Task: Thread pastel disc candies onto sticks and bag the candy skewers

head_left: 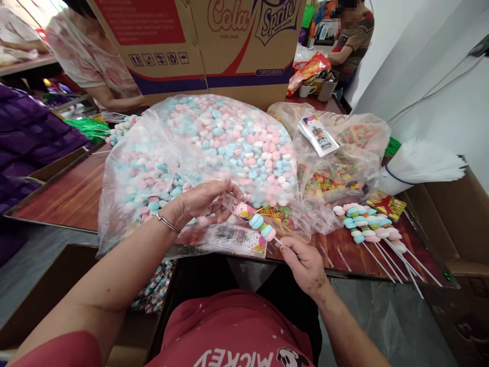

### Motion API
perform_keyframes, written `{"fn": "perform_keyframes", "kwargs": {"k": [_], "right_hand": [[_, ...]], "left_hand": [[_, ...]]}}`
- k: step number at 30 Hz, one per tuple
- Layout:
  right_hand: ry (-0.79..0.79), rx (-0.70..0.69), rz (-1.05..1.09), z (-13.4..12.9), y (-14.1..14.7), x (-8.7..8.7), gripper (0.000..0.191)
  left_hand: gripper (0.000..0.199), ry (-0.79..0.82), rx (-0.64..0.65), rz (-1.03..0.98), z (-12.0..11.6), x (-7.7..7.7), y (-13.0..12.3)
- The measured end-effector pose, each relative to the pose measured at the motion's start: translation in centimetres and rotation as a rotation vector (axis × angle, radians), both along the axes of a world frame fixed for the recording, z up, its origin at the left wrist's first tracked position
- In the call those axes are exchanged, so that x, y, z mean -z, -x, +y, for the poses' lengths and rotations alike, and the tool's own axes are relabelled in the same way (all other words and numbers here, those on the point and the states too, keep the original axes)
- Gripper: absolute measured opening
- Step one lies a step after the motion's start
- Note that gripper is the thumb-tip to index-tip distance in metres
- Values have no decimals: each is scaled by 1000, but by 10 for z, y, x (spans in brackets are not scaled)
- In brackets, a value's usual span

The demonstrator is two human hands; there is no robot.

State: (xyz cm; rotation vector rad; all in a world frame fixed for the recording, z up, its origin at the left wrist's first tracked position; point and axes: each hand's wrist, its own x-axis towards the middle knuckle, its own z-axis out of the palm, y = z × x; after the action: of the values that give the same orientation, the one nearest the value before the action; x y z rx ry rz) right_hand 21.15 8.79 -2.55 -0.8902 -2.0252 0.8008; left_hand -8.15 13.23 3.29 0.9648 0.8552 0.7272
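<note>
My right hand (pixel 305 265) pinches the white stick of a marshmallow skewer (pixel 262 227) with blue, green, white and pink pieces, tilted up to the left. My left hand (pixel 214 201) is beside it, its fingers closed on a small clear plastic bag with a colourful print (pixel 243 209). The skewer's tip lies close to this bag; whether it is inside, I cannot tell. Below them on the table's front edge lie more flat printed bags (pixel 244 238). A large clear sack of pink, blue and white marshmallows (pixel 229 137) spreads out behind my hands.
Several marshmallow skewers (pixel 369 224) lie at the right. Sacks of fruit-coloured candy (pixel 328 176) carry a stack of printed cards or bags (pixel 318 135). A container of white sticks (pixel 424 163) stands far right. A large carton (pixel 206 51) blocks the back; two co-workers sit beyond.
</note>
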Motion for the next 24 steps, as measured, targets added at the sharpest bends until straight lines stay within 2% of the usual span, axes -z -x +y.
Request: {"fn": "perform_keyframes", "kwargs": {"k": [3,5,8,11,12,14,18,21,24], "right_hand": [[121,44,88,-7,9,9,21],[229,67,140,-11,14,16,22],[351,89,224,-15,20,25,25],[353,106,250,-16,23,30,26],[321,119,234,-15,23,29,25],[197,163,179,-14,23,26,23],[-183,232,55,-10,24,19,18],[-405,231,-8,-8,27,19,17],[-551,237,-73,-9,32,22,19]], "left_hand": [[60,75,-60,-249,3,3,-6],[59,116,-202,-388,2,6,-15],[41,163,-479,-563,-4,13,-33],[19,133,-618,-616,-12,19,-52],[16,102,-621,-608,-15,21,-58],[23,5,-615,-568,-19,22,-69],[39,-207,-704,-410,-24,19,-85],[54,-210,-791,-346,-22,16,-89],[54,-137,-880,-341,-15,15,-88]]}}
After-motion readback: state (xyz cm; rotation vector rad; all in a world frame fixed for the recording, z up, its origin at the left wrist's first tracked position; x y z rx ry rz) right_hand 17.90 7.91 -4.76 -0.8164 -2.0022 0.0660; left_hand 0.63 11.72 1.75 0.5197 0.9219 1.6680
